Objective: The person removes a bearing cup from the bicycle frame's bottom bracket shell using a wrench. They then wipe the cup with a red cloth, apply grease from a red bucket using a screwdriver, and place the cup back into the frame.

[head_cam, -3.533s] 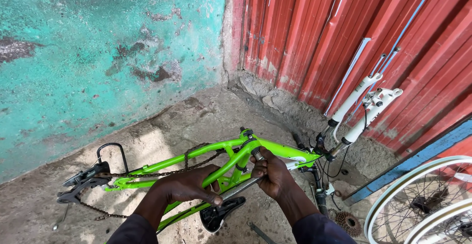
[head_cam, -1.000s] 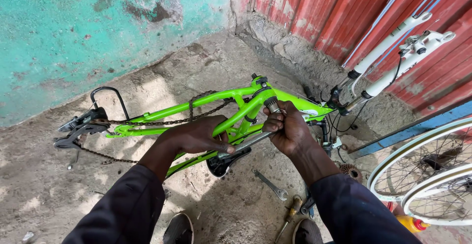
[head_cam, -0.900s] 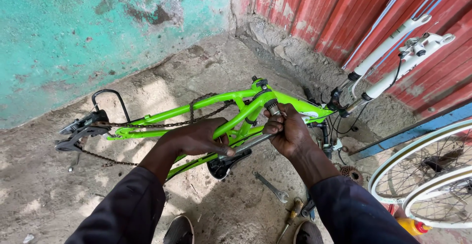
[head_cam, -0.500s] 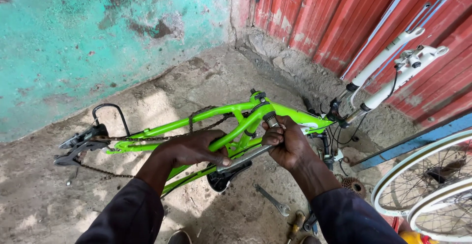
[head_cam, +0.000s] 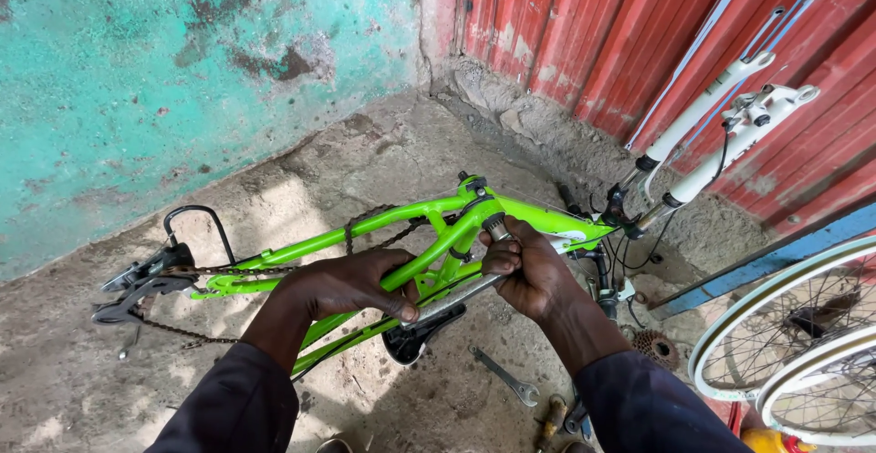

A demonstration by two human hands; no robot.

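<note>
The seat post (head_cam: 461, 293) runs from the seat tube top of the green bike frame (head_cam: 365, 234), which lies inverted on the concrete floor (head_cam: 383, 152) near the middle of the scene, down to the black saddle (head_cam: 415, 339) nearest me. My right hand (head_cam: 529, 270) is closed around the post's upper end by the clamp; my left hand (head_cam: 351, 284) grips the frame tube beside it. I judge it best to brace the frame hard and keep the post in line with the tube as I twist. A spanner (head_cam: 506, 377) lies just to the right, the white fork (head_cam: 712, 134) farther off.
</note>
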